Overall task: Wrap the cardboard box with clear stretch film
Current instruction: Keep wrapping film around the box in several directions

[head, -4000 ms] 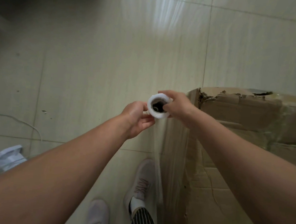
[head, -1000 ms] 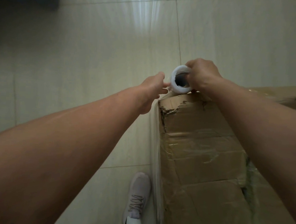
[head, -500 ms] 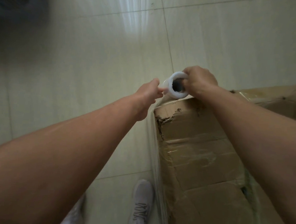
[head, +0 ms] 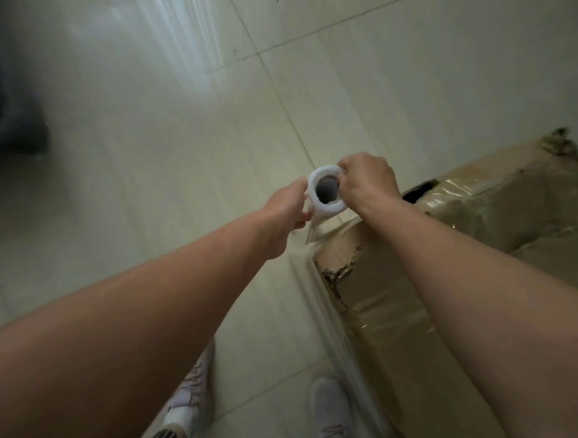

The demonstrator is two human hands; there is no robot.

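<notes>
**Q:** What did the room look like?

**A:** Pale, glossy floor (head: 139,181) tiles with thin grout lines spread out beyond the cardboard box (head: 393,315), and streaks of window light lay on them. A dark, blurred shape (head: 4,113) stood well off to the box's left.

**Q:** And the box itself?

**A:** It was brown and stood on the floor. Its top corner was torn ragged and shiny tape crossed its lid. Clear stretch film (head: 330,315) clung down its left side.

**Q:** The hands?

**A:** Both gripped the white film roll (head: 331,208), held upright just off the box's torn corner. The right hand (head: 365,183) curled over the rim and the left hand (head: 286,208) wrapped the side. Two pale sneakers (head: 333,417) stood beside the box's left face.
</notes>
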